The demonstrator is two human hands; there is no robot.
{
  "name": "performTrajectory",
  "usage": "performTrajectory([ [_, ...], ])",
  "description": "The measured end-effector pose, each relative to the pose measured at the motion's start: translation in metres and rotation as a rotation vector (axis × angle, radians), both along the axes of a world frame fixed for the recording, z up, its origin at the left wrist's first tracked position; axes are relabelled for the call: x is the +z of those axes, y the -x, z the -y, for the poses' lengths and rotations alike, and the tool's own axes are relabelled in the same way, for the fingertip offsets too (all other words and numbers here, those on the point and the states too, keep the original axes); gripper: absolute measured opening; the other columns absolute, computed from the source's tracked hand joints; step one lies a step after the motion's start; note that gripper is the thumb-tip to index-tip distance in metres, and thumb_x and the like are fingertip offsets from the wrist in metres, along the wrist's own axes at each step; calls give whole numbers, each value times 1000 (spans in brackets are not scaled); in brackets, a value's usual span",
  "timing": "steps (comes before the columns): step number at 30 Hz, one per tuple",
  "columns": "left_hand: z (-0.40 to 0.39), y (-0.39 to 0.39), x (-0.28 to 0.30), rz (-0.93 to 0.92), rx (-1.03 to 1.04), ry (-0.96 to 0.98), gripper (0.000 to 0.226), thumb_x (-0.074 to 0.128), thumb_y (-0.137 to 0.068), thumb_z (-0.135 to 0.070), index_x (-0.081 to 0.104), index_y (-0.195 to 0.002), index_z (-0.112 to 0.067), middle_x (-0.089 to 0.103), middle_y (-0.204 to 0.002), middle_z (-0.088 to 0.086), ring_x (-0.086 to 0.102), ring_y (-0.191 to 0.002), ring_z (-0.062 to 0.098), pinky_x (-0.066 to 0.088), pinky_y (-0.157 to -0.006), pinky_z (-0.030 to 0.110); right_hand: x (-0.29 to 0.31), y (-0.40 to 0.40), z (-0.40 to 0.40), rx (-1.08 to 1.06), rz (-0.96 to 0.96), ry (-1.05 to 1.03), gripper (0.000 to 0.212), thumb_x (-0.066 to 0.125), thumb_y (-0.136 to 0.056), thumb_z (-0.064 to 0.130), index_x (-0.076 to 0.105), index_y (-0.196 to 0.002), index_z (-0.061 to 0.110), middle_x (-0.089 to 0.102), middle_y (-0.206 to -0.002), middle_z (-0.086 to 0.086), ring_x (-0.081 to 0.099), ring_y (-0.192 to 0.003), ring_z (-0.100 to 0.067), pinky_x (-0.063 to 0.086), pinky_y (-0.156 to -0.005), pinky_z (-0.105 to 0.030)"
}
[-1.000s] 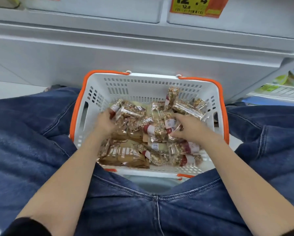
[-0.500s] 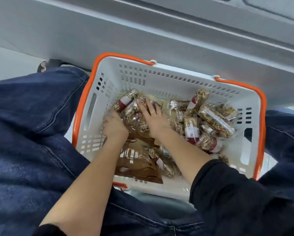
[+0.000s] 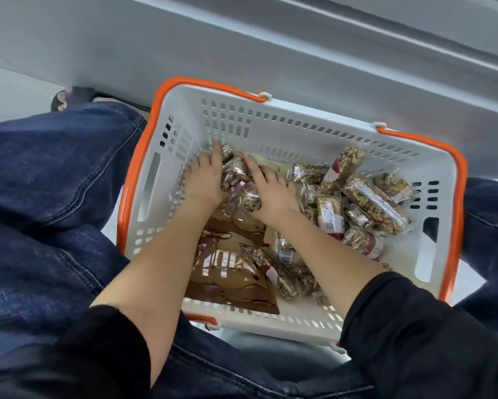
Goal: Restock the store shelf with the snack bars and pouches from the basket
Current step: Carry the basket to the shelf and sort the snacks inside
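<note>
A white basket with an orange rim (image 3: 459,203) sits on the floor between my knees. It holds several clear-wrapped nut snack bars (image 3: 370,198) and brown pouches (image 3: 230,273). Both hands are in its far left corner, either side of a small bunch of bars (image 3: 236,174). My left hand (image 3: 203,182) curls around the bunch from the left, its forefinger pointing ahead. My right hand (image 3: 272,195) lies with straight fingers against the bunch's right side. How many bars sit between the hands is hidden.
The grey base of the store shelf (image 3: 271,53) runs across the top, just beyond the basket. My legs in blue jeans (image 3: 54,182) flank the basket left and right. A dark shoe (image 3: 69,96) shows at far left on the pale floor.
My right hand crossed from the basket's right side to the far left corner and met the left hand around the same bunch. The view tilted down, and the price tags left the frame.
</note>
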State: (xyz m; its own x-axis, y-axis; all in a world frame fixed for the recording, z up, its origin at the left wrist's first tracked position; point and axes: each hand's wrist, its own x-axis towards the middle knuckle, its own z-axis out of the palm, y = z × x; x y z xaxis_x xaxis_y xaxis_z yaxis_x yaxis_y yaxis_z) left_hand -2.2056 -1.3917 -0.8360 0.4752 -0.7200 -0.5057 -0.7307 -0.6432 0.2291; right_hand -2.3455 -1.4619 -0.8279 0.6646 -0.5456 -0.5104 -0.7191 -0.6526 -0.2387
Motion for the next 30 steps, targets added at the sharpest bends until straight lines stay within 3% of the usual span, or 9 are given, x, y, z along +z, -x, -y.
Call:
performTrajectory([
  [6,2,4,18,-22,135,-32,117,79,-64,-43,4,-149,-13,27,-147,24,28,-136,40,24,-110,49,15,9,3,-65,166,-76,112,70,-75,20,-12,-147,43,38,-143,-10,42,-126,-35,36,-102,-57],
  [10,-2,13,51,51,134,9,118,78,-63,-51,5,-149,-15,32,-144,23,34,-131,40,28,-107,48,44,21,4,-194,373,-132,98,66,-76,17,6,-146,48,55,-129,-8,55,-82,-20,52,-76,-46],
  [14,-4,22,96,-9,146,145,115,77,-65,-44,6,-149,-14,32,-144,21,37,-130,38,35,-104,47,95,38,8,-351,585,-183,67,65,-76,14,42,-136,33,65,-77,2,58,-59,-14,54,-58,-37],
  [18,7,51,137,-146,-5,240,99,77,-62,-43,25,-139,-10,46,-128,15,51,-108,32,46,-84,39,159,76,24,-404,646,-201,64,67,-77,7,45,-134,27,60,-75,8,56,-62,-5,48,-59,-26],
  [21,22,90,166,-145,-290,125,55,75,-69,-40,52,-104,-4,52,-96,6,52,-83,21,41,-63,28,187,124,36,-412,677,-94,63,69,-76,8,49,-132,26,65,-85,5,60,-72,-4,49,-67,-22],
  [23,30,123,174,-122,-497,79,40,74,-72,-38,62,-89,-3,56,-89,4,53,-73,18,44,-64,29,189,154,45,-451,731,5,55,70,-76,12,52,-126,26,63,-83,14,58,-72,3,46,-66,-14],
  [25,35,153,163,-149,-653,76,69,75,-71,-41,53,-124,-2,57,-119,15,53,-93,23,44,-88,38,175,172,51,-453,736,54,50,70,-78,20,52,-124,24,62,-89,15,58,-80,4,47,-73,-14],
  [27,33,180,145,-154,-819,79,95,74,-69,-46,27,-146,-14,44,-131,13,43,-114,28,39,-96,41,144,184,53,-371,622,80,56,62,-84,39,44,-135,24,61,-118,1,56,-109,-15,46,-94,-36],
  [30,24,198,121,-178,-958,94,91,72,-73,-48,29,-146,-15,35,-140,10,32,-123,29,37,-98,39,101,198,51,-267,184,30,63,38,-92,60,15,-148,42,18,-158,3,10,-146,-24,9,-115,-50],
])
